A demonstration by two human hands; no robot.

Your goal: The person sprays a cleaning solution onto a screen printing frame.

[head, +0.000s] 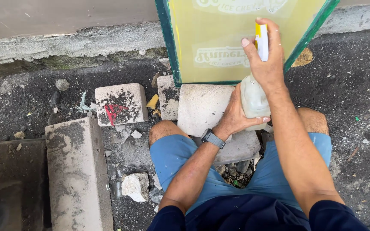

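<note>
A green-framed screen (236, 40) with yellow mesh stands upright against the wall (65, 25), its bottom edge resting on pale concrete blocks (202, 107) laid on the dark gravelly ground (347, 85). More blocks lie to the left, one marked with red paint (120, 105), and a long slab (76, 171) runs toward the camera.

The person crouches in blue shorts (176, 158). The spray bottle (253, 100) is held just in front of the screen's lower edge: the left hand (236, 117) wraps its cloudy body from below, and the right hand (266, 60) is closed over the yellow-and-white trigger head (261, 40), forefinger raised.

The faint lettering is plainly there on the mesh, which shows no wet streaks that I can make out, so the spraying looks barely begun, if at all.
</note>
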